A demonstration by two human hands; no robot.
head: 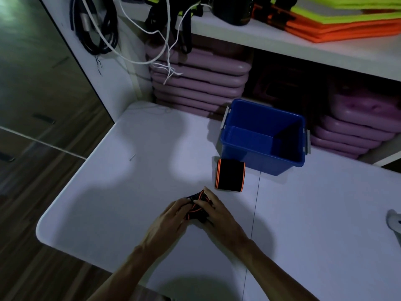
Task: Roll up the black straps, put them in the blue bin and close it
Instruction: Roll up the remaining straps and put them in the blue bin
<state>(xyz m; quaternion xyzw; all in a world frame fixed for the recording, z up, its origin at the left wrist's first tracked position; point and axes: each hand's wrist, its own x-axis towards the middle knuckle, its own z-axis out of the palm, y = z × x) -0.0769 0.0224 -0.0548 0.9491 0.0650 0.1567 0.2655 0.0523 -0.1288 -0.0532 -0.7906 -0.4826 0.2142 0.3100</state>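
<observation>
1. No legible text, label, brand, number or sign anywhere in the head view.
2. Blue bin (262,135): plain walls, nothing printed.
3. Rolled black strap (230,175): orange edge stripes only, no lettering.

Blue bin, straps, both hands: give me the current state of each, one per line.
blue bin: open, no lid on it, inside looks empty, upright on the white table.
rolled strap: fully rolled, lying on the table just in front of the bin, not yet inside.
second strap: partly bunched, held between both hands.
left hand: grips the second strap.
right hand: grips the second strap.
</observation>
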